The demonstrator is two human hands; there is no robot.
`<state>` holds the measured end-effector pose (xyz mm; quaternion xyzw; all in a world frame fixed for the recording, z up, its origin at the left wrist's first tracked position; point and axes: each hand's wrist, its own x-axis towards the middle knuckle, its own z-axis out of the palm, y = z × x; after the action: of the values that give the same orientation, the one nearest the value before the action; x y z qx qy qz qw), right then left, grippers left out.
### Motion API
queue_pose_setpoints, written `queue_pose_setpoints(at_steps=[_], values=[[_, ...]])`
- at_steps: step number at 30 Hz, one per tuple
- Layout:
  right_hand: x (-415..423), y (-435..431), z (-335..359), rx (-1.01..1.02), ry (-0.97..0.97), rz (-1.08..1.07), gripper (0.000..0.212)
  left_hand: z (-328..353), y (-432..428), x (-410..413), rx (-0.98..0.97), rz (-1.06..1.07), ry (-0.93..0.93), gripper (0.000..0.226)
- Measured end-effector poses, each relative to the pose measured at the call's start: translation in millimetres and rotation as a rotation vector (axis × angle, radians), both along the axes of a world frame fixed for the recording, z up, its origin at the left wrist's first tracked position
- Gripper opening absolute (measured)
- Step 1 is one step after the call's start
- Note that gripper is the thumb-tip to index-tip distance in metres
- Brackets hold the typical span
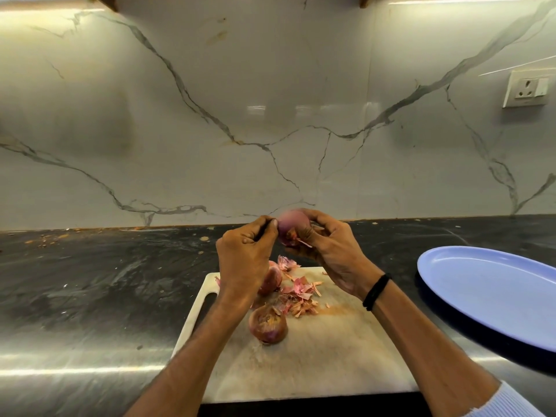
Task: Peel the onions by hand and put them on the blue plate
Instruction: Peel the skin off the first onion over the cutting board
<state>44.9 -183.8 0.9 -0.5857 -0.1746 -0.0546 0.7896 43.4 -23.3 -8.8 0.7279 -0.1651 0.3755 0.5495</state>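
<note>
Currently the onion [293, 225] is gripped mid-frame in the right hand [331, 254] and pinched at its left side by the left hand [243, 254]; the blue plate [496, 299] is noted at lower right, nearer the right hand.

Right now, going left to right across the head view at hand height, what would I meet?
The left hand → held onion → right hand → black wristband → blue plate.

Purple onion [292, 224], blue plate [493, 293], veined marble wall [270, 100]
</note>
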Motion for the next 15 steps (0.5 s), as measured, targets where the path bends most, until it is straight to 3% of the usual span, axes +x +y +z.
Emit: queue_pose_setpoints(at_steps=[7, 10, 13, 15], values=[[-4.4, 0.8, 3.5, 0.090, 0.088, 0.100, 0.046, 3.8, 1.3, -2.7, -0.052, 0.030, 0.036, 0.010], [-5.6, -1.1, 6.9, 0.170, 0.113, 0.108, 0.045, 2.6, 5.3, 1.6, -0.085, 0.073, 0.082, 0.016], [-5.0, -3.9, 8.8, 0.253, 0.137, 0.105, 0.043, 0.2, 10.7, 6.7, -0.015, 0.093, 0.169, 0.009], [-3.4, -6.1, 8.1, 0.295, 0.167, 0.085, 0.041, 0.2, 10.6, 6.5, 0.045, 0.082, 0.210, 0.018]])
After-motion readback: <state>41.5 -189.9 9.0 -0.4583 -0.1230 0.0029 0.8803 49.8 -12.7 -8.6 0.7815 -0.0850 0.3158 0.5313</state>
